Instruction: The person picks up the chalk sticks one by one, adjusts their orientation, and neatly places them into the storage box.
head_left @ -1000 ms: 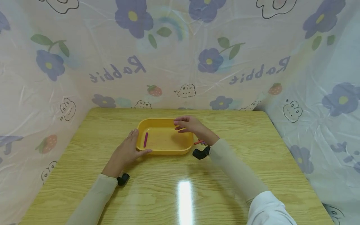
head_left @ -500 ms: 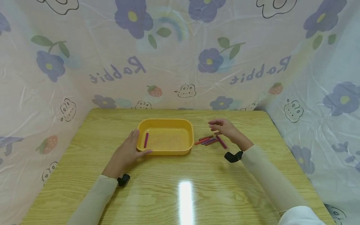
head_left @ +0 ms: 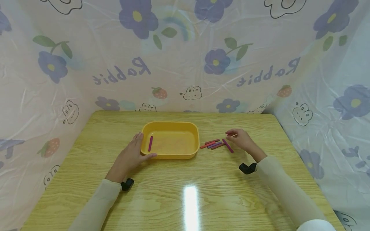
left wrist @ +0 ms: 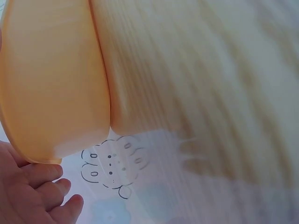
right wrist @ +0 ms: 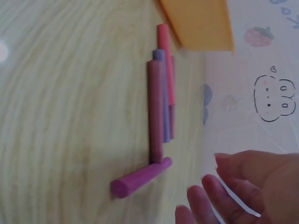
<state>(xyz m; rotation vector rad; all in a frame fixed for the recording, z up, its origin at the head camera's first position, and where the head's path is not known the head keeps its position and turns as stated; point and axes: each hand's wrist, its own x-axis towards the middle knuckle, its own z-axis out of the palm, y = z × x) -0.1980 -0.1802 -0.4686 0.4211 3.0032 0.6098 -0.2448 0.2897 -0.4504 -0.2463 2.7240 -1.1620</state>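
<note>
A yellow plastic tray (head_left: 170,156) stands on the table. My left hand (head_left: 130,157) rests against its left end, fingers laid along the side and thumb at the front rim. One magenta crayon-like stick (head_left: 150,143) lies inside the tray near that end. To the tray's right is a loose group of several sticks: red (right wrist: 165,70), purple (right wrist: 166,126), brownish (right wrist: 155,112) and, crosswise at the near end, magenta (right wrist: 140,178). My right hand (head_left: 241,140) hovers just right of this group, fingers loosely bent with nothing between them.
The wood-grain table (head_left: 162,189) reaches back to a patterned curtain (head_left: 179,64) that hangs behind and on both sides. Glare (head_left: 190,205) shines on its front part. Black wrist cameras (head_left: 248,168) sit at both cuffs.
My right hand has moved from over the tray to the right, past the loose sticks, and come lower beside the magenta one. My left hand and the tray stay put.
</note>
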